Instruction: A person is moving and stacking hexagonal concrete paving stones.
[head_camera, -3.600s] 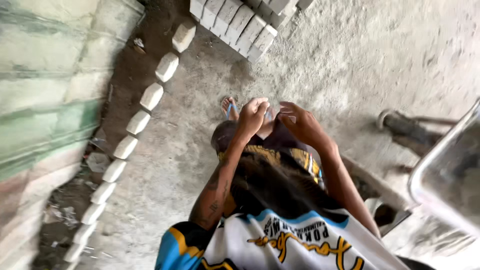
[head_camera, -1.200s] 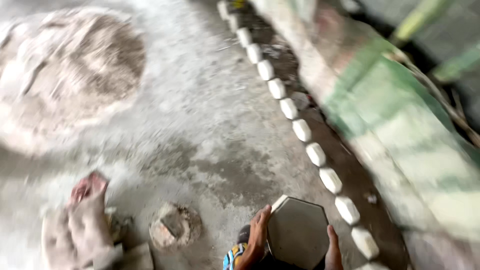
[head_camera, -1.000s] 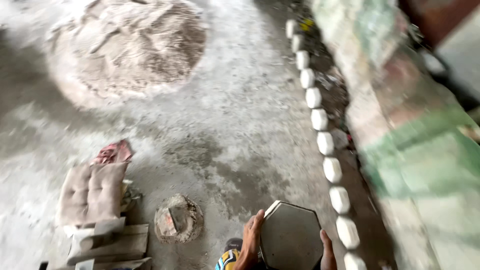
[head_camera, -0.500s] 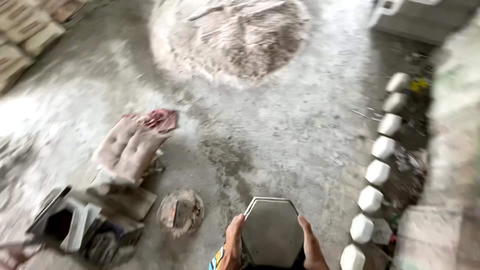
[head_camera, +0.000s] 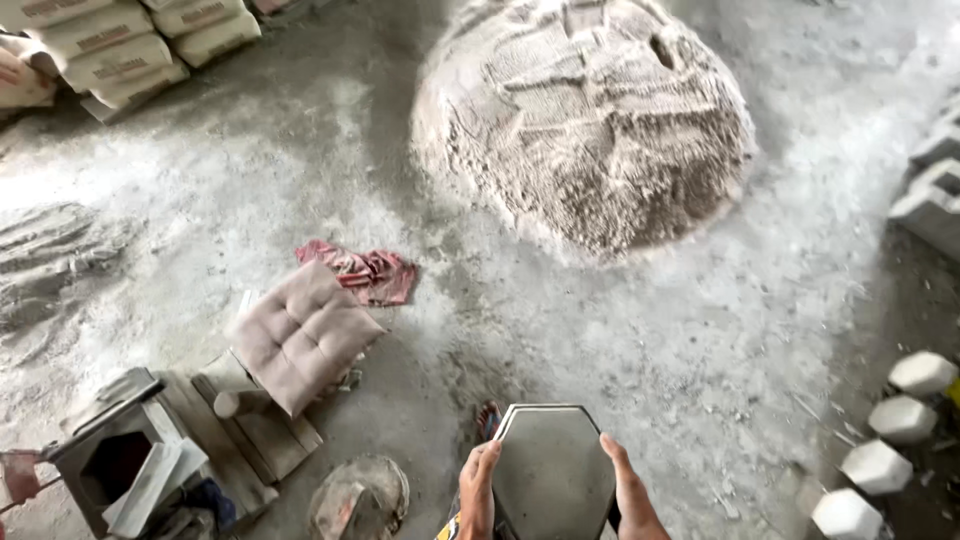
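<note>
A dark grey hexagonal mould (head_camera: 552, 472) with a pale rim is held flat at the bottom centre, above the dusty concrete floor. My left hand (head_camera: 478, 492) grips its left edge and my right hand (head_camera: 628, 487) grips its right edge. A sandalled foot (head_camera: 487, 420) shows just behind the mould's left corner. Ahead lies a big round heap of sand mix (head_camera: 585, 110).
A tufted cushion (head_camera: 303, 335) rests on a low wooden stool, with a red rag (head_camera: 365, 273) beside it. A metal box (head_camera: 115, 462) and a small round pan (head_camera: 361, 497) sit at lower left. Stacked sacks (head_camera: 110, 50) top left. White hexagonal blocks (head_camera: 880, 440) line the right.
The view has swung left across the floor: the row of white blocks slid to the right edge, the sand heap came to the centre. Both hands keep hold of the hexagonal mould.
</note>
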